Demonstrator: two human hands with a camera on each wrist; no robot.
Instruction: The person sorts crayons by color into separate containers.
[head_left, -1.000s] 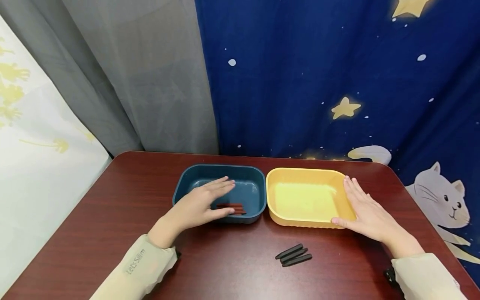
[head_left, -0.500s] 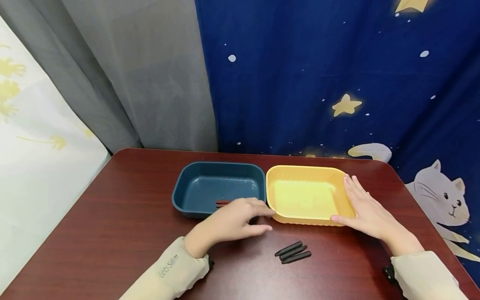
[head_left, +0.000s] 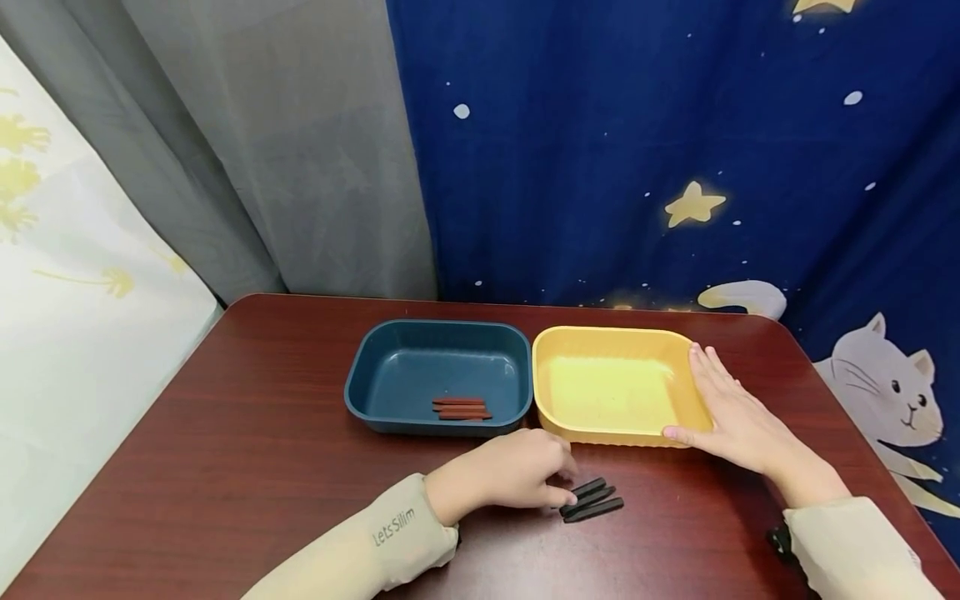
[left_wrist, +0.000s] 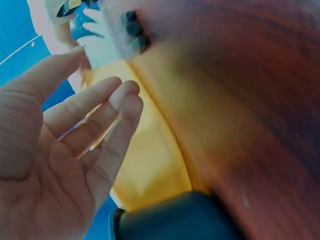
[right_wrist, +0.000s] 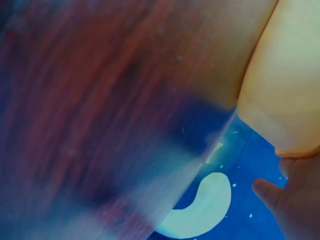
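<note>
Left hand (head_left: 521, 471) moved from blue tub (head_left: 427, 371) to black sticks (head_left: 596, 510), grip seemingly spread near yellow tub (head_left: 607, 392)

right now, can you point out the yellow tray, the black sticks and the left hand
yellow tray (head_left: 606, 392): head view, on its bare inside floor
black sticks (head_left: 595, 497): head view, on the middle stick of the three
left hand (head_left: 517, 470): head view, on the back of the hand

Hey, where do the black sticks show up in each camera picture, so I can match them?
Head: the black sticks lie low, right of centre.
Left wrist: three dark stick ends near the top, slightly left of centre.
Right wrist: not in it.
Shared landmark: the yellow tub, visible in all three.
</note>
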